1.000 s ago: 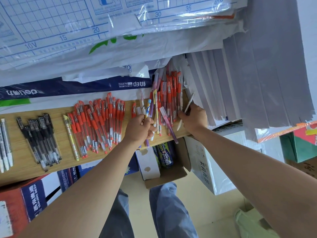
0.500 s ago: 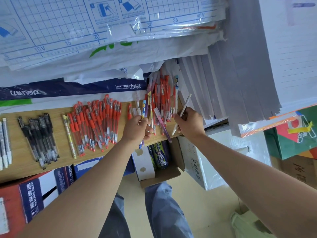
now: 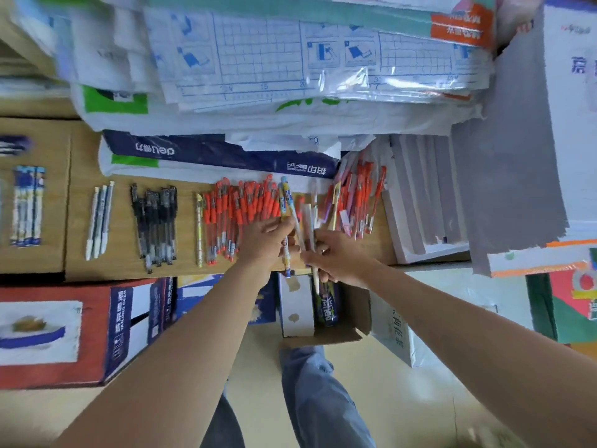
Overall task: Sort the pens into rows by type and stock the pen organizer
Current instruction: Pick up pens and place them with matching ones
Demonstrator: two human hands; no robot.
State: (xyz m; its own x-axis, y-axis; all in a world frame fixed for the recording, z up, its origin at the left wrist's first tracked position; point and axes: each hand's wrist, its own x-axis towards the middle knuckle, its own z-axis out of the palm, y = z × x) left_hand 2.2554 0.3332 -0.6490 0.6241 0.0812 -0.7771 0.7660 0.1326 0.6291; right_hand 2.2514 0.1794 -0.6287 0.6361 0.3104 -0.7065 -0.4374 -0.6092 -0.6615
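Note:
Pens lie in groups on a wooden shelf (image 3: 80, 221): a row of red pens (image 3: 235, 215), a lone yellow pen (image 3: 199, 227), black pens (image 3: 156, 221), three white pens (image 3: 98, 218) and blue-white pens (image 3: 27, 205) at far left. An unsorted heap of red and mixed pens (image 3: 358, 198) sits at the right. My left hand (image 3: 266, 237) holds a blue patterned pen (image 3: 286, 202) upright. My right hand (image 3: 336, 257) grips a white pen (image 3: 308, 227), touching the left hand.
Stacked plastic-wrapped paper packs (image 3: 274, 66) and a blue-white ream (image 3: 210, 153) crowd the shelf's back. Grey-edged notebooks (image 3: 423, 202) stand to the right. Below the shelf are a red box (image 3: 58, 331) and an open carton (image 3: 323, 315) on the floor.
The view swung left, showing more sorted rows. My right hand moved left with the white pen until it met my left hand, which now holds the blue patterned pen upright.

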